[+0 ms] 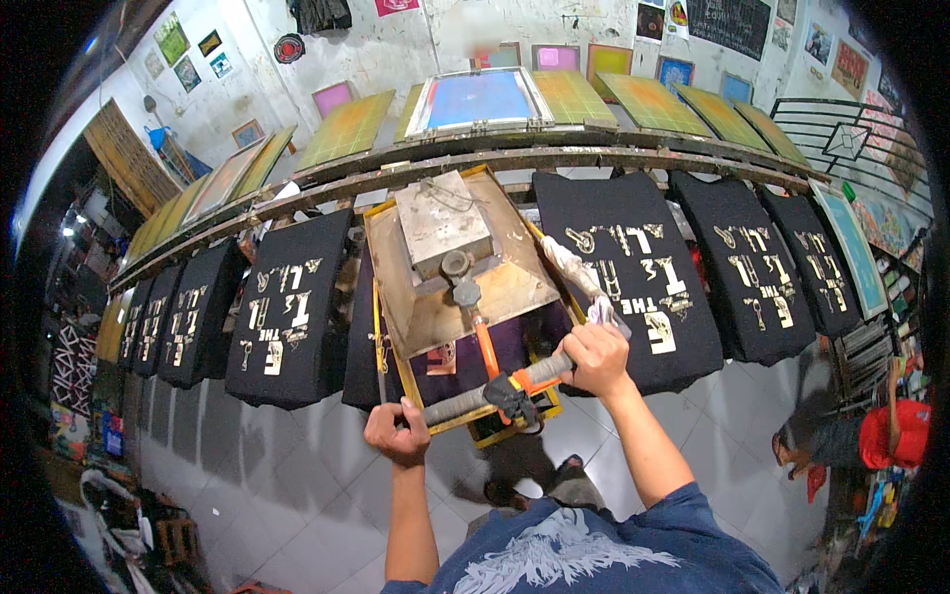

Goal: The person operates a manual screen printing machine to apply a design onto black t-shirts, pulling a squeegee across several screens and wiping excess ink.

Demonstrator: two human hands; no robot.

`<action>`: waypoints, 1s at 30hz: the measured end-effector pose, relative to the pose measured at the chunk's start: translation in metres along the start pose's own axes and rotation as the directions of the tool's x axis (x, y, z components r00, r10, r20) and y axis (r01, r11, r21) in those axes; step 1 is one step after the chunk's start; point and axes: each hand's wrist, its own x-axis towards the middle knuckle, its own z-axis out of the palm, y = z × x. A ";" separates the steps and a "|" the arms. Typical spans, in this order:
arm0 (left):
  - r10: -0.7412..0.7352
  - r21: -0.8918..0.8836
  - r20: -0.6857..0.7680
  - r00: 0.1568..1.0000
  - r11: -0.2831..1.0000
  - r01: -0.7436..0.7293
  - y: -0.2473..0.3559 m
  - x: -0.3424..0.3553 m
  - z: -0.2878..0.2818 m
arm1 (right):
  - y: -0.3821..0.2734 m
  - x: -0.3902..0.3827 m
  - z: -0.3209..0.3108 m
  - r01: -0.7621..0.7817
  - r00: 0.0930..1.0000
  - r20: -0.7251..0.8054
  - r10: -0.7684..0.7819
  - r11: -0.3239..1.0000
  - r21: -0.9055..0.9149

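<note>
My left hand (398, 434) is closed round the left end of a grey-wrapped handlebar (455, 406). Toward the bar's other end, my right hand (596, 356) has its fingers curled round it. The bar belongs to a wheel-less-looking metal heater (435, 317) with a sloping hood, a square box (440, 223) on top and a yellow frame. An orange hose (485, 346) runs from its valve down to the bar. Whitish cloth (569, 265) is wrapped along the frame's right side, close to my right hand. Beneath the hood lies a dark printed shirt (505, 342), mostly hidden.
Black shirts with pale prints lie on boards to the left (247, 327) and right (708, 327). Behind them runs a long rail (346, 178) with screen frames (475, 99) beyond. A person in red (896, 434) is at the far right. Tiled floor (327, 485) lies below.
</note>
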 end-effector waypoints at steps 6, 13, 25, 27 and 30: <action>0.000 0.023 0.000 1.000 1.000 0.000 0.003 0.000 0.001 | 0.000 0.001 -0.003 0.002 1.000 0.009 -0.002 1.000 0.023; -0.088 0.086 -0.030 0.996 0.992 0.090 0.013 0.000 -0.004 | 0.003 0.001 -0.002 0.044 0.999 -0.012 -0.044 0.998 0.049; -0.053 0.101 -0.022 0.998 0.993 0.055 0.011 -0.003 -0.003 | 0.003 0.002 -0.003 0.022 0.999 -0.042 -0.019 0.996 0.081; -0.057 0.056 -0.031 0.998 0.997 0.059 0.011 -0.004 0.000 | 0.002 0.002 -0.004 0.009 0.999 -0.041 -0.007 0.998 0.057; -0.070 0.070 -0.012 0.997 0.995 0.071 0.006 -0.006 -0.004 | 0.001 0.000 -0.002 0.009 1.000 -0.021 -0.008 0.999 0.039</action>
